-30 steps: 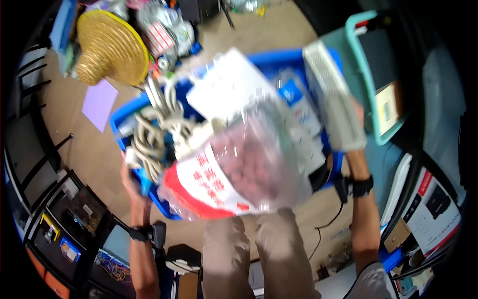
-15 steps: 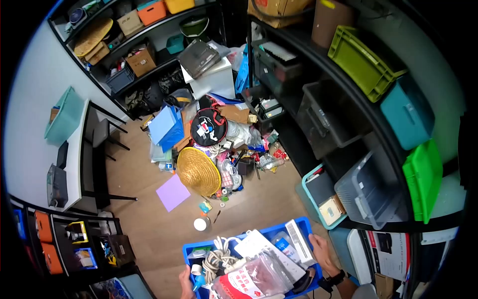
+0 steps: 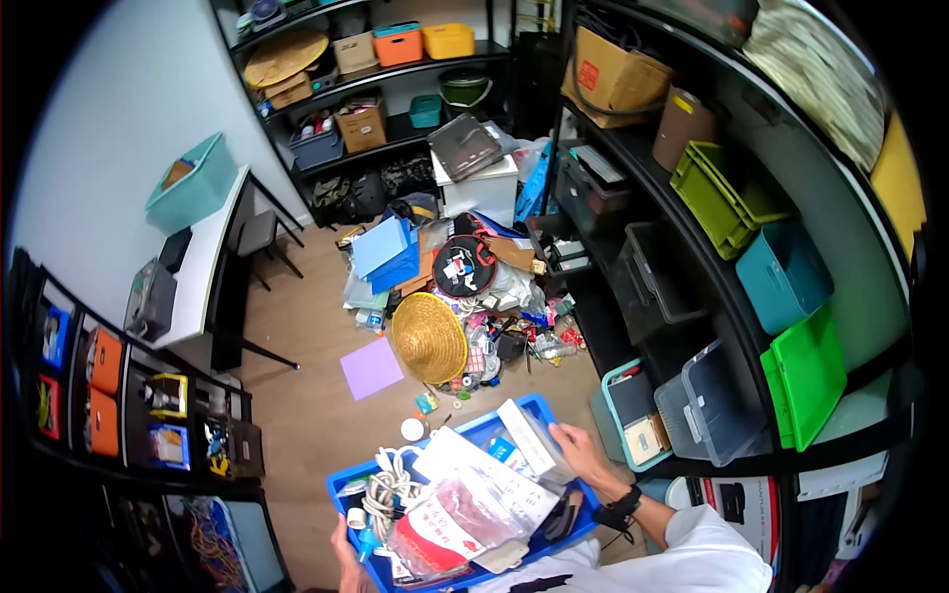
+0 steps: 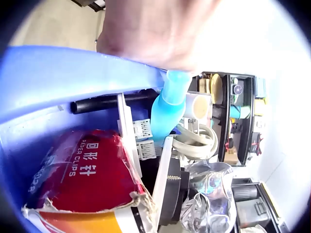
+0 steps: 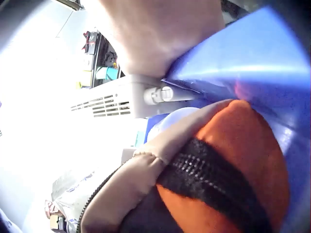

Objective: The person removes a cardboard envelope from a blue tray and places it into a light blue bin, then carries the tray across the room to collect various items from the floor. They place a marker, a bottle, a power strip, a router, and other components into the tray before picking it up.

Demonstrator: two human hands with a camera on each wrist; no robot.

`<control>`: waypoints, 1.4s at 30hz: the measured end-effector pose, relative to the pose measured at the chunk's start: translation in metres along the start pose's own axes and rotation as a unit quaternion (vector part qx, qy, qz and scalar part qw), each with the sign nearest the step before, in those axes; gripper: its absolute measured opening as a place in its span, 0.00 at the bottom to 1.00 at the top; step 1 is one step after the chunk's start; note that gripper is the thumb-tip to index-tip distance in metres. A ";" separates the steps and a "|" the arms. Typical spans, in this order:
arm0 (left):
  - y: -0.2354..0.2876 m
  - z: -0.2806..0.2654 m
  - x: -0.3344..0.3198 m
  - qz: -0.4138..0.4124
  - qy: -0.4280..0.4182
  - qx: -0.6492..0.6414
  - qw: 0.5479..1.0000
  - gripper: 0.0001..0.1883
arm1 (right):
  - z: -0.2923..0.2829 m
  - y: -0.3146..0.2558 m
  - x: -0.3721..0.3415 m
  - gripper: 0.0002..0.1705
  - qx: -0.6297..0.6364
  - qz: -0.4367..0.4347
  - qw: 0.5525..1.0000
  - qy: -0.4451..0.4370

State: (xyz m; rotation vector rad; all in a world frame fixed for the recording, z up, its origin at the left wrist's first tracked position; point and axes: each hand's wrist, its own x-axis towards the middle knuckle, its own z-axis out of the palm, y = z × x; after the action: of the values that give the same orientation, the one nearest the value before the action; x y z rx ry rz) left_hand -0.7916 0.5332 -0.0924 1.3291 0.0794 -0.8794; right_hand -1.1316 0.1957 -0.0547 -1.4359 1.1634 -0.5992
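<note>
A blue plastic bin [image 3: 539, 403] full of mixed items is held low in front of the body. My left hand [image 3: 348, 561] grips its left rim and my right hand [image 3: 585, 457] its right rim. On top lies a clear bag [image 3: 445, 529] with a red and white label. Beside it are a coiled white cable [image 3: 388, 491] and a white vented device [image 3: 529, 435] near the right hand. The left wrist view shows a light blue bottle [image 4: 167, 114] and a red paper clips box [image 4: 92, 170]. An orange pouch [image 5: 252, 150] lies under the right hand.
Ahead on the floor spreads a pile with a straw hat [image 3: 430, 338], a blue folder [image 3: 386, 252] and a purple sheet [image 3: 372, 369]. Black shelves with bins, including a grey one [image 3: 707, 405], line the right. A white desk [image 3: 203, 287] stands left.
The head view has swung up from the bin to the room. Most recently, the bin has shifted slightly left and up in view. Both hands keep hold of it.
</note>
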 end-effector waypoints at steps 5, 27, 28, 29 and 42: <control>0.021 -0.078 -0.011 0.024 0.086 -0.029 0.996 0.24 | 0.087 0.013 0.012 0.27 -0.052 -0.022 0.997 -0.058; 0.164 -0.322 0.083 0.033 0.202 -0.089 0.975 0.22 | 0.448 -0.084 0.112 0.27 -0.159 -0.111 0.958 -0.210; 0.178 -0.322 0.097 0.042 0.204 -0.087 0.974 0.22 | 0.468 -0.112 0.115 0.27 -0.119 -0.085 0.967 -0.210; 0.193 -0.318 0.111 0.044 0.216 -0.101 0.970 0.22 | 0.485 -0.122 0.130 0.27 -0.109 -0.090 0.966 -0.218; 0.305 -0.365 0.272 0.057 0.233 -0.086 0.967 0.23 | 0.637 -0.191 0.260 0.27 -0.103 -0.074 0.964 -0.233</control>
State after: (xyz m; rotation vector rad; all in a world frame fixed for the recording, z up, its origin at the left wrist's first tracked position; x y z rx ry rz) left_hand -0.2704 0.7026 -0.0931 1.3382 0.4330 -0.4368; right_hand -0.4184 0.2182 -0.0879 -1.7375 0.7636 -0.2201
